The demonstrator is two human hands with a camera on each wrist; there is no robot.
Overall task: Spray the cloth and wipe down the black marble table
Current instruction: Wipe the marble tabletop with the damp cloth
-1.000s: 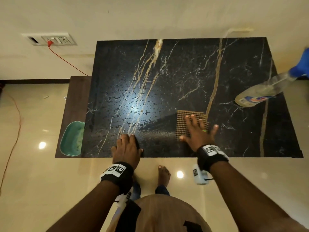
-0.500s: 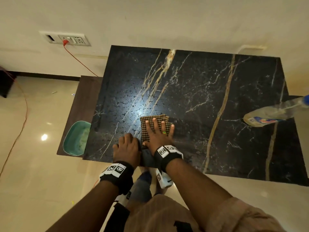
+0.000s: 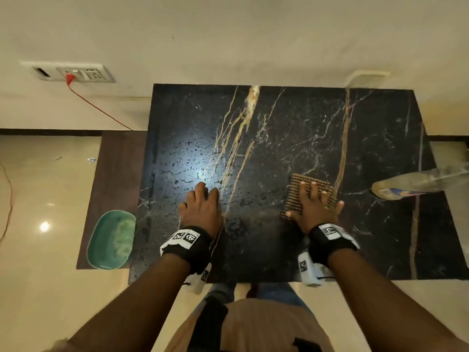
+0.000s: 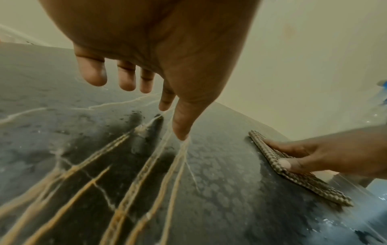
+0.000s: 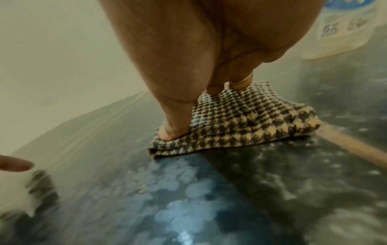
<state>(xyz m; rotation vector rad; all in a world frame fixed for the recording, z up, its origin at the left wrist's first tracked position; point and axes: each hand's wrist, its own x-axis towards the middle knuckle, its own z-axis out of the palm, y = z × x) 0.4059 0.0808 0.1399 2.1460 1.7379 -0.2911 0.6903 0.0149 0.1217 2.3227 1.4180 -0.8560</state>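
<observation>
The black marble table with gold veins fills the middle of the head view, its surface wet and streaked. My right hand presses flat, fingers spread, on a folded brown houndstooth cloth at the table's right-centre. The right wrist view shows that cloth under my thumb and fingers. My left hand rests on the marble left of centre and holds nothing. In the left wrist view its fingers hang loosely and the thumb tip touches the marble. A clear spray bottle lies on its side at the right edge.
A teal basin sits on a low brown board left of the table. A wall socket with a red cord is at the back left. The wall runs along the table's far edge. My legs stand at the near edge.
My right hand slid the cloth left beside my left hand, then back right towards the bottle. My left hand moved from the near edge further onto the marble.
</observation>
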